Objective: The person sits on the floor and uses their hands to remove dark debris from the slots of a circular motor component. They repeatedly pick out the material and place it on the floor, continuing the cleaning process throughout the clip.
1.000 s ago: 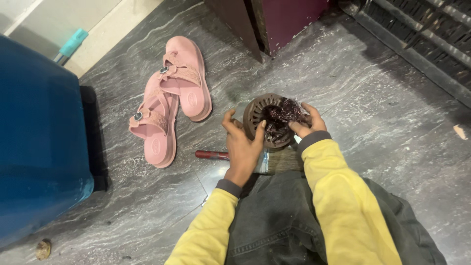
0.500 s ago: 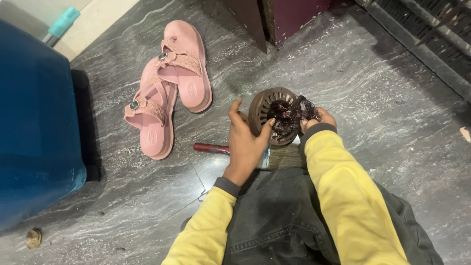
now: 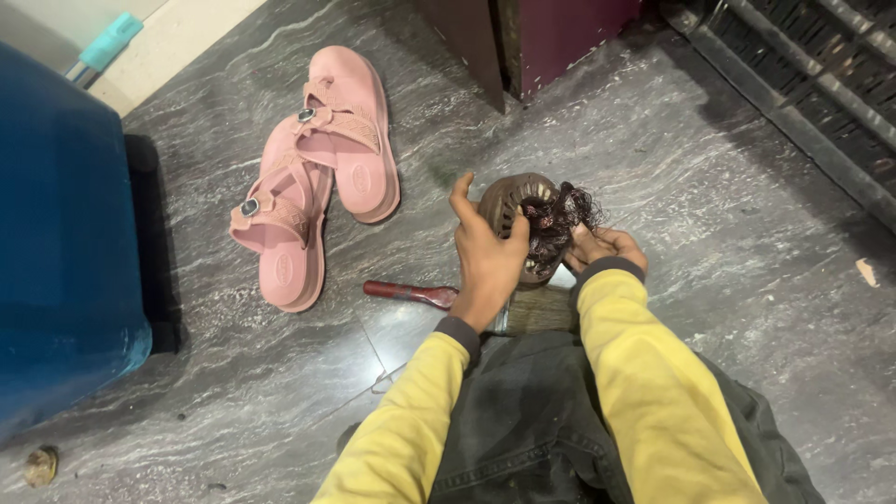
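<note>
My left hand point(image 3: 485, 257) grips the left rim of a round, slotted brown drain cover point(image 3: 516, 200) that it holds tilted above the grey marble floor. My right hand point(image 3: 602, 248) pinches a dark tangled clump of hair point(image 3: 558, 219) that clings to the cover's right side. Both arms wear yellow sleeves. Under the hands lies a paintbrush with a red handle point(image 3: 409, 293); its bristle end is partly hidden by my wrists and dark trousers.
A pair of pink sandals point(image 3: 313, 173) lies left of the hands. A blue bin point(image 3: 56, 252) stands at far left. A dark maroon cabinet corner point(image 3: 532, 42) is at the top, metal rails point(image 3: 812, 84) at upper right, a small bit of debris point(image 3: 41, 465) at lower left.
The clump of hair has been drawn further off the cover to the right by my right hand. The view has shifted slightly; my left hand keeps its hold on the cover.
</note>
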